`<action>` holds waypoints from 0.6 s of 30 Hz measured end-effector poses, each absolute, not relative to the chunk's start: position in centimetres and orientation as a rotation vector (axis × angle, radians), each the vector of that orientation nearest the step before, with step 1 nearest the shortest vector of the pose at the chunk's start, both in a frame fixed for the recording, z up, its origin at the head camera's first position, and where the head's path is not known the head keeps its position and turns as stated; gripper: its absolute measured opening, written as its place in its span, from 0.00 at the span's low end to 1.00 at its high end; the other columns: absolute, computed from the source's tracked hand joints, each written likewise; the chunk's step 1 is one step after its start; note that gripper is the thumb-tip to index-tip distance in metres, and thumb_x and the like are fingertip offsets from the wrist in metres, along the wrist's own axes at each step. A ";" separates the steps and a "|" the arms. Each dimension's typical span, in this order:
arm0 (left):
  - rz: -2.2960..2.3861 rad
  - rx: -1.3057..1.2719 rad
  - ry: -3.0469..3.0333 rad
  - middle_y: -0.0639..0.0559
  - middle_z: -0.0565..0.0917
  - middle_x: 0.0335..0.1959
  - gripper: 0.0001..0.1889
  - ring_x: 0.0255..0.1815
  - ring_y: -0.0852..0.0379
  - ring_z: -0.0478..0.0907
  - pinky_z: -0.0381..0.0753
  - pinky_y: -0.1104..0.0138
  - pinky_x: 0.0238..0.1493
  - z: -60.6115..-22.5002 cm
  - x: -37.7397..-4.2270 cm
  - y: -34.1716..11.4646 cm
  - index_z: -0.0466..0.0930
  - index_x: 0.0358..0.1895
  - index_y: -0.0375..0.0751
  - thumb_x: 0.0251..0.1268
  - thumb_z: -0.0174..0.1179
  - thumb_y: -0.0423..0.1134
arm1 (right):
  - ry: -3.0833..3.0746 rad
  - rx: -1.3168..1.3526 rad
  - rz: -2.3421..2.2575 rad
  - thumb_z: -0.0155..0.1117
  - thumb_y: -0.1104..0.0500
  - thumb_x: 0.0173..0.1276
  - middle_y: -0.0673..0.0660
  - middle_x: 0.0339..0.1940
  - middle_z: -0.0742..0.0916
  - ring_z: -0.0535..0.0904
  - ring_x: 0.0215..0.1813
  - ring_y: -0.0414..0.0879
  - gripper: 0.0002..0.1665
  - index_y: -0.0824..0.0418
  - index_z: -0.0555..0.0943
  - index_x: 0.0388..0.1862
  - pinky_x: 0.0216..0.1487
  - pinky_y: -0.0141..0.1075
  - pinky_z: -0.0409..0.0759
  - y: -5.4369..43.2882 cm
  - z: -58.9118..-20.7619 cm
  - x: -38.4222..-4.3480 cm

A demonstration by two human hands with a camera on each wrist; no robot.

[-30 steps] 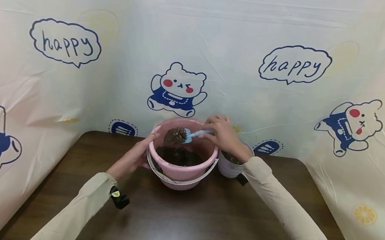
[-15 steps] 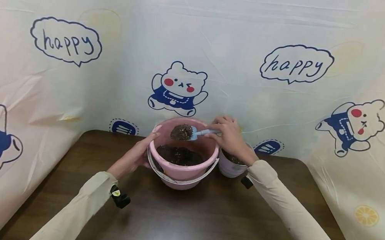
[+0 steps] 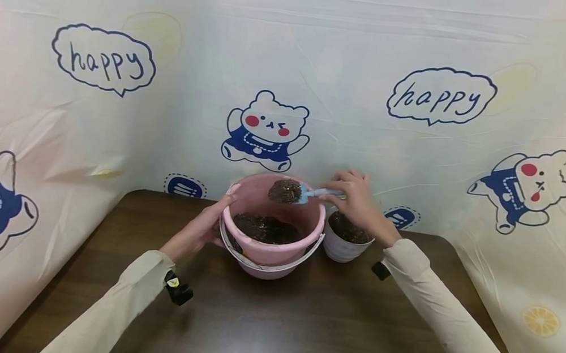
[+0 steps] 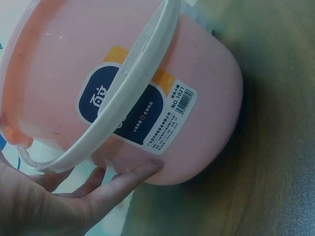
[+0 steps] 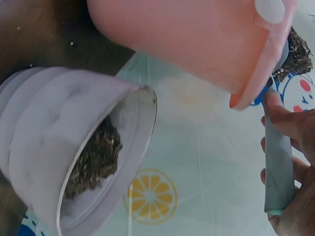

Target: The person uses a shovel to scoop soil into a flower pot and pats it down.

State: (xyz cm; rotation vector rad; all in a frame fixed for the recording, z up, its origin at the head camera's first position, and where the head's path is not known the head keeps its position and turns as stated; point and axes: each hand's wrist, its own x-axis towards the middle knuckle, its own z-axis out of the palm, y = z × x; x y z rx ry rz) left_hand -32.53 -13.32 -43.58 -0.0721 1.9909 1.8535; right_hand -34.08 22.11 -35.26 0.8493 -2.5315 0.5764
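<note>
A pink bucket point(image 3: 269, 253) with dark soil point(image 3: 262, 228) inside stands toward the back of the table. At its left side my left hand point(image 3: 202, 225) holds it, thumb up at the rim; the left wrist view shows fingers against the wall under a sticker point(image 4: 170, 115). My right hand point(image 3: 357, 199) grips the pale handle of a small blue trowel point(image 3: 304, 194). A heaped clump of soil point(image 3: 284, 191) covers most of the blade, above the bucket's right half. Right of the bucket sits a pale plant pot point(image 3: 344, 250), part filled with soil point(image 5: 96, 160), below my right hand.
The bucket's white carrying handle point(image 3: 261, 267) hangs down across its front. Brown wooden tabletop point(image 3: 248, 321) extends toward me. A printed cloth point(image 3: 355, 64) rises right behind the bucket and along both sides. A few soil crumbs point(image 5: 72, 44) dot the table near the pot.
My right hand has moved the loaded trowel to the right and slightly up, from over the bucket's middle toward its right rim. More of the pot now shows. My left hand stays on the bucket.
</note>
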 end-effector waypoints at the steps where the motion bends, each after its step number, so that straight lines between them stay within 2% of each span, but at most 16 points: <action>1: 1.849 -0.065 1.989 0.27 0.69 0.74 0.48 0.59 0.42 0.78 0.86 0.52 0.46 -43.5 -32.5 -13.3 0.54 0.83 0.36 0.75 0.46 0.70 | -2.531 0.845 0.568 0.78 0.56 0.66 0.58 0.43 0.88 0.71 0.45 0.52 0.15 0.61 0.92 0.48 0.47 0.50 0.54 22.4 -35.1 -34.0; 11: 1.828 -0.061 1.997 0.27 0.63 0.78 0.49 0.69 0.34 0.72 0.84 0.43 0.55 -43.4 -32.4 -13.3 0.49 0.84 0.37 0.74 0.46 0.70 | -2.547 0.793 0.548 0.75 0.57 0.69 0.57 0.43 0.87 0.71 0.45 0.52 0.14 0.61 0.91 0.51 0.49 0.49 0.57 24.8 -34.3 -33.3; 18: 1.838 -0.061 1.977 0.29 0.55 0.82 0.49 0.76 0.32 0.64 0.75 0.35 0.65 -43.3 -32.4 -13.2 0.44 0.86 0.39 0.76 0.45 0.69 | -2.496 0.790 0.541 0.77 0.58 0.67 0.57 0.42 0.87 0.72 0.44 0.53 0.15 0.62 0.91 0.50 0.48 0.50 0.58 26.6 -34.2 -33.3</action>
